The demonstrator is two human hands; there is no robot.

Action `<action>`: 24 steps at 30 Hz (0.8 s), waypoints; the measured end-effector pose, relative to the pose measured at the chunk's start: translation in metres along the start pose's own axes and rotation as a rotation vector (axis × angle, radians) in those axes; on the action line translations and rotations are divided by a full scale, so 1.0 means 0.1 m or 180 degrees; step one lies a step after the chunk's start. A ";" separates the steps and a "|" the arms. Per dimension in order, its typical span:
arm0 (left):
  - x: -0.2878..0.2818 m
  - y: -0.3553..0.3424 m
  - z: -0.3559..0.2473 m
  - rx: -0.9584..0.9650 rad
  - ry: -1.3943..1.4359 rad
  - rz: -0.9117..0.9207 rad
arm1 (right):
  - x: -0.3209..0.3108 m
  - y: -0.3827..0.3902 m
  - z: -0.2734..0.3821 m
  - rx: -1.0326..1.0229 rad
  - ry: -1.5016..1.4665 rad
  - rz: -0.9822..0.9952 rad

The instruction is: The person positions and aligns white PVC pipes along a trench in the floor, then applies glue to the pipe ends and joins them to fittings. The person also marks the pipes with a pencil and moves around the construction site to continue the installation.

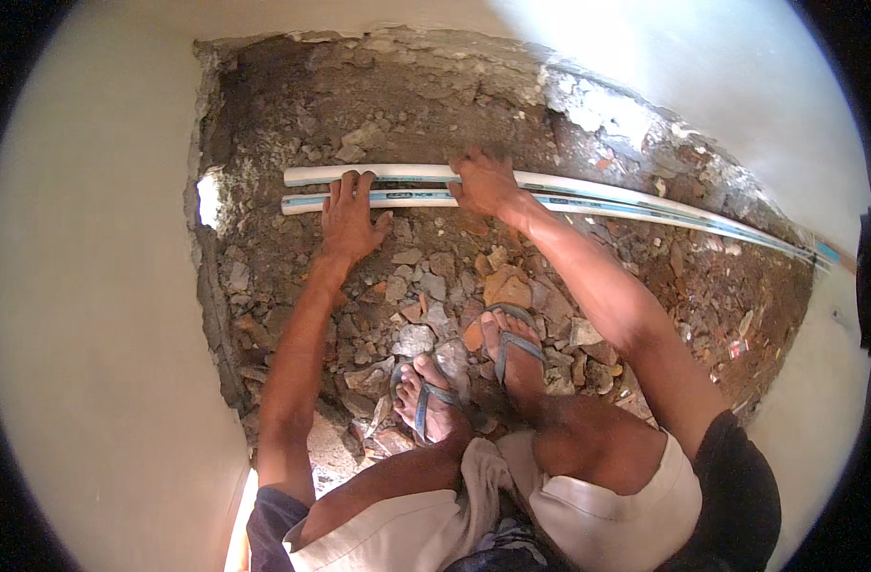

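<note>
Two long white plastic pipes with blue stripes lie side by side across the rubble, a far pipe and a near pipe. Close to their left ends, my left hand reaches over both, its bent fingers hooked on the far pipe and its thumb sticking out to the right. Farther right, my right hand curls over the pair, with fingertips hidden behind the far pipe and the thumb side down at the near one.
Broken stone and brick rubble covers the ground under my sandalled feet. A pale wall stands at the left, another pale wall at the far right. A bright hole opens at the left wall's base.
</note>
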State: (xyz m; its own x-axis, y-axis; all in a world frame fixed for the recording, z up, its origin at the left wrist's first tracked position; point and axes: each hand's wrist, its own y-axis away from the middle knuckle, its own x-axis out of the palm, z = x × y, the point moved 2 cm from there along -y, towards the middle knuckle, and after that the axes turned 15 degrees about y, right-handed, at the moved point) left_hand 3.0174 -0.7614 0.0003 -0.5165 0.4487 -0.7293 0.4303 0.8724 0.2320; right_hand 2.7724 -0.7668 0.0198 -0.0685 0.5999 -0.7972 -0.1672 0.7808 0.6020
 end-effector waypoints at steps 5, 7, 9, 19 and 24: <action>0.04 0.02 -0.22 -0.0036 -0.0325 0.0180 | -0.16 0.63 -0.08 -0.0105 -0.0696 0.0942; 0.13 0.05 -0.25 -0.0174 -0.0137 0.0192 | 0.05 0.88 -0.06 -0.0584 -0.0660 0.1438; 0.17 0.14 -0.22 -0.0011 0.0041 0.0096 | 0.15 1.15 0.03 -0.1092 -0.0631 0.1948; 0.23 -0.09 -0.31 0.0426 0.0178 -0.0074 | 0.13 2.88 -1.24 0.0840 -0.1357 0.0021; 0.12 -0.20 -0.41 0.0511 -0.0457 0.0433 | 0.14 3.23 -1.30 0.1454 -0.1611 0.0121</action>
State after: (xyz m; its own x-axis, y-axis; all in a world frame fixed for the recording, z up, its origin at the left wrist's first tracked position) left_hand 2.9720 -0.7659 0.0133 -0.3402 0.5178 -0.7849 0.6067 0.7586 0.2375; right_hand 2.5898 -0.5294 0.1970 0.4208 0.5493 -0.7219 0.2657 0.6863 0.6771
